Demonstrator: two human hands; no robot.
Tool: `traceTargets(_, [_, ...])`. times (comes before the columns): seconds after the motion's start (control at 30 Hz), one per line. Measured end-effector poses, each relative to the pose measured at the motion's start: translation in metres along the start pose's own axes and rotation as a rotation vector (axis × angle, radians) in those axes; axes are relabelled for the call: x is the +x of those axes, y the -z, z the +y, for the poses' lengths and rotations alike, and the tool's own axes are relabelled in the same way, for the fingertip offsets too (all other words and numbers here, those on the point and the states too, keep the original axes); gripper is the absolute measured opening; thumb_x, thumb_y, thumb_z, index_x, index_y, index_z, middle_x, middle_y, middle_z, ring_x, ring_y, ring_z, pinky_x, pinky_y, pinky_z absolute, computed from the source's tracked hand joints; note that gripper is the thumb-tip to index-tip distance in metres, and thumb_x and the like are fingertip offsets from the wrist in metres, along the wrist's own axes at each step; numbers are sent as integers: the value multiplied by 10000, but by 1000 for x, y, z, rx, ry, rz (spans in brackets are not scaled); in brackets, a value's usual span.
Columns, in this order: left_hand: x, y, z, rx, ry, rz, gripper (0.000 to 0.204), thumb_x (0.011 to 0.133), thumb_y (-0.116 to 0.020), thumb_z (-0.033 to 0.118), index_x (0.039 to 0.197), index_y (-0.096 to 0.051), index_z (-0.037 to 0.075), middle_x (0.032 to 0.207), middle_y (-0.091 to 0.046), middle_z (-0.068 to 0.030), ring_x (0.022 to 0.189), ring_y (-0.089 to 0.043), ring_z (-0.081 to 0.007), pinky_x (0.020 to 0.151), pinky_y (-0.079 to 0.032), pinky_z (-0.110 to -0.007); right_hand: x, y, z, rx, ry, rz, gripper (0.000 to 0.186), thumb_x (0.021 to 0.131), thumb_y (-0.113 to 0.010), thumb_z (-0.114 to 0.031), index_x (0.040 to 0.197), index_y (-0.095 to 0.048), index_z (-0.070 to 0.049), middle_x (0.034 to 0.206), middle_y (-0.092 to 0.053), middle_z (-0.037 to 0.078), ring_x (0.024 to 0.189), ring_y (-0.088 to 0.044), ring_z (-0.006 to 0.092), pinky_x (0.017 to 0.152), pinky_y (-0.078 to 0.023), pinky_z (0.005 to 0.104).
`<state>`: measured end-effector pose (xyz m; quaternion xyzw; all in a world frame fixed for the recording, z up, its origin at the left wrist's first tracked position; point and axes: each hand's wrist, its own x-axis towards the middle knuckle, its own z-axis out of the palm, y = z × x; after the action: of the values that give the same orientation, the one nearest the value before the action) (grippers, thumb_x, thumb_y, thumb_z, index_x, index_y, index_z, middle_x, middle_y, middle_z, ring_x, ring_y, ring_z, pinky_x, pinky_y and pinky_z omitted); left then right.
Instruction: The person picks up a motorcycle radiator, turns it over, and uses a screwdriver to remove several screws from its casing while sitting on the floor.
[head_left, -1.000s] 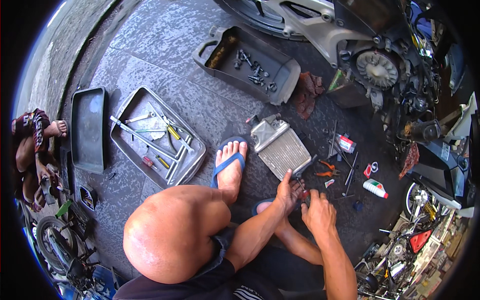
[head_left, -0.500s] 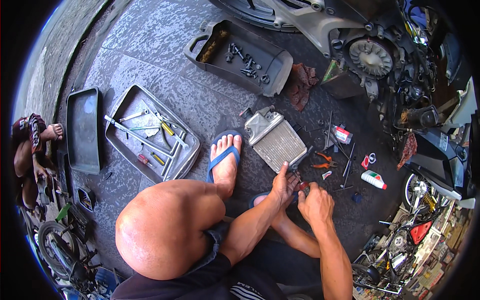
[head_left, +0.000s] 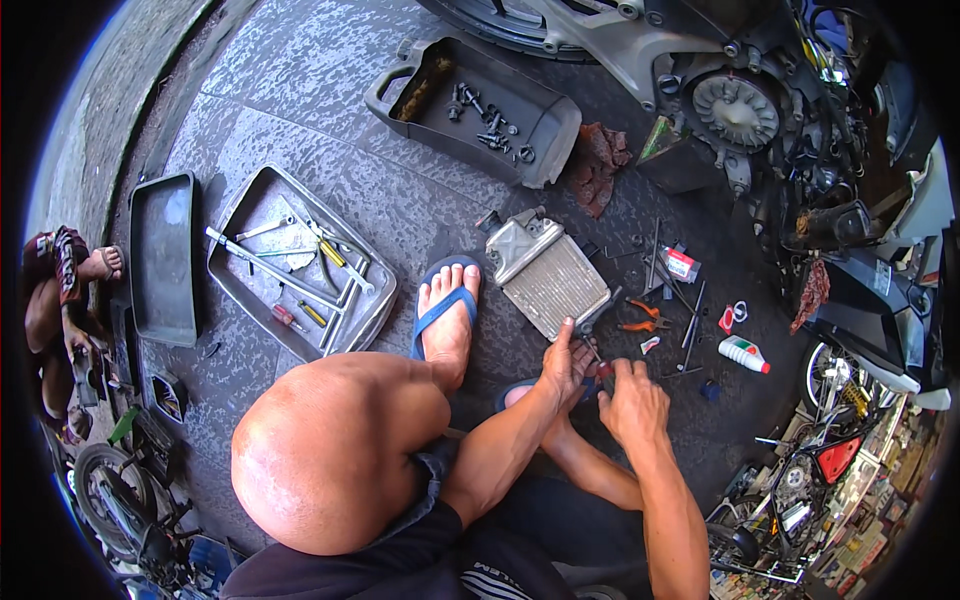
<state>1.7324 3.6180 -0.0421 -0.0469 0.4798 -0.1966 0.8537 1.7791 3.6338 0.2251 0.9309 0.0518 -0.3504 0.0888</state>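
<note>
- Nearest, we see a bent knee (head_left: 335, 455) on the left, its foot (head_left: 449, 342) in a blue sandal just left of the radiator.
- To the right, the right hand (head_left: 635, 400) has its fingers closed on the red handle of a screwdriver (head_left: 604, 370); the shaft points away toward the radiator's near right corner.
- Just left of it, we find the left hand (head_left: 568, 365) with its thumb against the radiator's near edge; we cannot tell whether its fingers close around anything.
- The radiator (head_left: 553, 285) sits on the floor just beyond both hands, between the foot and some pliers (head_left: 648, 316) with orange handles.
- Right of the pliers, we spot a white bottle (head_left: 743, 353) with a red cap.
- On the left, a tray (head_left: 383, 298) holds wrenches and screwdrivers.
- Farther off, bolts (head_left: 490, 125) lie in a cut-open black container (head_left: 548, 140), a reddish rag (head_left: 600, 165) just right of it.
- Far right, we see a partly stripped motorcycle (head_left: 735, 110).
</note>
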Motion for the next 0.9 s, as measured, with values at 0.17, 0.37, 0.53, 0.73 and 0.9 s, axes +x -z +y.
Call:
traceTargets(0.17, [-8, -12, -10, -7, -19, 45, 624, 929, -642, 518, 1245, -581, -16, 1206, -615, -178, 1073, -589, -304, 917, -522, -411, 5, -13, 11, 83, -114, 77, 394, 816, -732, -253, 1110, -632, -11, 1133, -653, 265, 990, -666, 437, 877, -522, 521])
traceTargets(0.37, [-18, -15, 0, 63, -21, 19, 816, 925, -612, 572, 1435, -413, -34, 1430, -494, -209, 1252, -533, -359, 1021, -497, -429, -4, -15, 19, 168, -206, 67, 426, 861, -686, -295, 1158, -648, 8, 1123, -677, 257, 1018, -658, 436, 884, -515, 499])
traceTargets(0.53, [-55, -24, 0, 190, -18, 76, 843, 916, -555, 662, 1342, -488, -62, 1306, -573, -257, 1100, -637, -332, 815, -570, -430, -15, -49, 63, 678, -174, 361, 374, 922, -649, -272, 1177, -616, -1, 1005, -697, 167, 793, -679, 284, 705, -532, 378])
traceTargets(0.73, [-113, -100, 5, 921, -719, 11, 356, 961, -609, 292, 815, -609, -33, 690, -590, -123, 697, -561, -178, 664, -463, -391, 32, -141, 66, 1899, -658, 321, 280, 965, -560, -371, 1033, -605, -103, 853, -652, 34, 714, -652, 172, 586, -530, 347])
traceTargets(0.9, [-149, -280, 103, 1067, -1298, -350, 324, 921, -582, 236, 751, -556, -38, 698, -563, -128, 696, -506, -171, 659, -441, -374, 67, -182, -29, 2314, -781, 114, 286, 979, -564, -320, 1011, -525, -39, 734, -638, 122, 525, -608, 249, 483, -521, 359])
